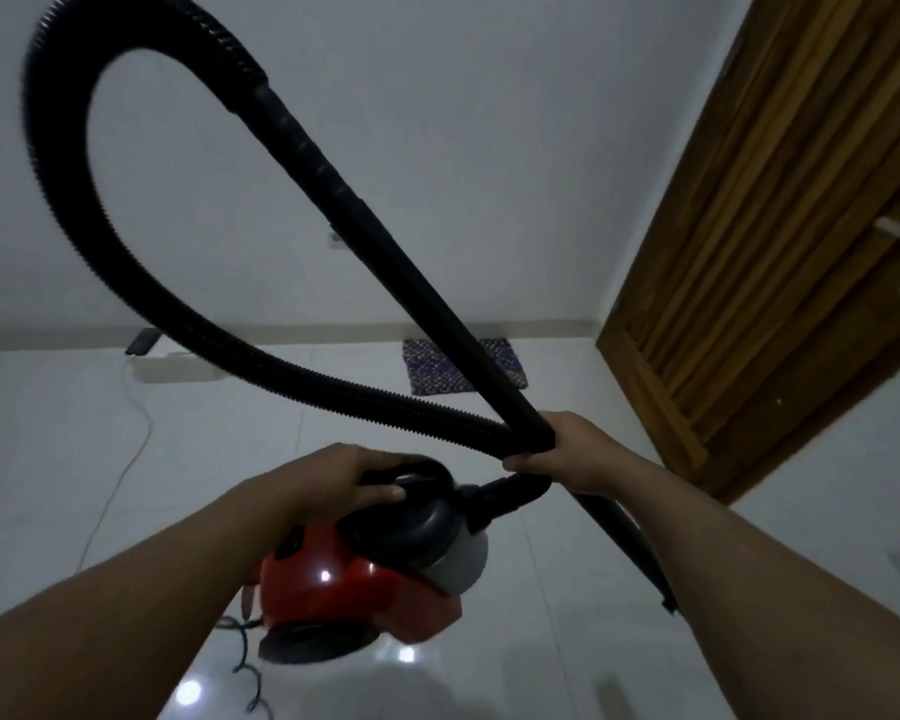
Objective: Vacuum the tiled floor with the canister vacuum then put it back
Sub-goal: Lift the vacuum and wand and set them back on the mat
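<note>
Overhead, the red canister vacuum [354, 589] is held off the tiled floor [541, 641] by its black top handle, gripped by the left hand [344, 480]. The ribbed hose [100, 252] and wand [385, 252] are clutched together by the right hand [562, 454]. No brand or writing is legible. A patterned mat [437, 366] lies by the wall, near a wooden door [775, 226].
</note>
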